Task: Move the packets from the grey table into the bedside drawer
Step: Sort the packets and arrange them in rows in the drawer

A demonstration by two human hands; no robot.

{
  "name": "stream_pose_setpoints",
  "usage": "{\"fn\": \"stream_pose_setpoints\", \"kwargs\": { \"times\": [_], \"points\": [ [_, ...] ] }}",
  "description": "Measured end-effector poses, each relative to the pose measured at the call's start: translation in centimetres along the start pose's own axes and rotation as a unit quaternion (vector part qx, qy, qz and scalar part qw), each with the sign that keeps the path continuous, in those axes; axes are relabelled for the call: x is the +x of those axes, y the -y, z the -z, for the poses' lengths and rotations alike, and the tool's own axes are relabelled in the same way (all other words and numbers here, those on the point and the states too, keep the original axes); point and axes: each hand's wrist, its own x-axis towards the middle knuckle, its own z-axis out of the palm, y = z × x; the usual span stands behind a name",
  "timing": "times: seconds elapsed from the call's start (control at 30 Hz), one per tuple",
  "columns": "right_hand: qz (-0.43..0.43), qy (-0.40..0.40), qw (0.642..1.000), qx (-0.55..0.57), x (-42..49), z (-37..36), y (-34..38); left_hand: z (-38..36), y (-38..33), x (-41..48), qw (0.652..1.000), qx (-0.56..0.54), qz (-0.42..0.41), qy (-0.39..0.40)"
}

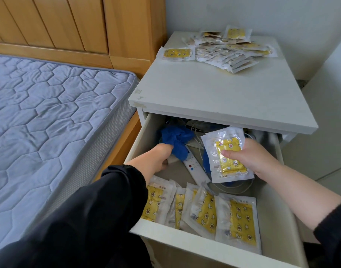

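Note:
A heap of clear packets with yellow patterned inserts (222, 49) lies at the back of the grey table top (214, 93). Below it the bedside drawer (200, 240) stands pulled out. Several of the same packets (204, 211) lean in a row against the drawer's front wall. My right hand (251, 155) is over the drawer, shut on one packet (226, 153) held upright. My left hand (158, 156) reaches into the drawer's left side, fingers curled down next to a blue crumpled cloth (175, 138); whether it grips anything is hidden.
Inside the drawer lie a white remote with red and blue buttons (194, 169), white cables (233, 187) and dark items at the back. A bed with a blue-grey quilted mattress (49, 113) and wooden headboard (78, 26) is on the left. White walls stand behind and to the right.

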Motion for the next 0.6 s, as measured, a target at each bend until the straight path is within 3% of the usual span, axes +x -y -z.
{"fn": "stream_pose_setpoints", "kwargs": {
  "times": [0.3,0.6],
  "points": [
    [-0.014,-0.025,1.0,-0.006,1.0,0.1,-0.5,-0.5,-0.9,1.4,0.998,-0.04,-0.002,0.048],
    [-0.022,-0.054,0.998,-0.025,1.1,0.7,-0.4,-2.3,-1.4,2.3,0.995,0.018,-0.063,0.073]
  ]
}}
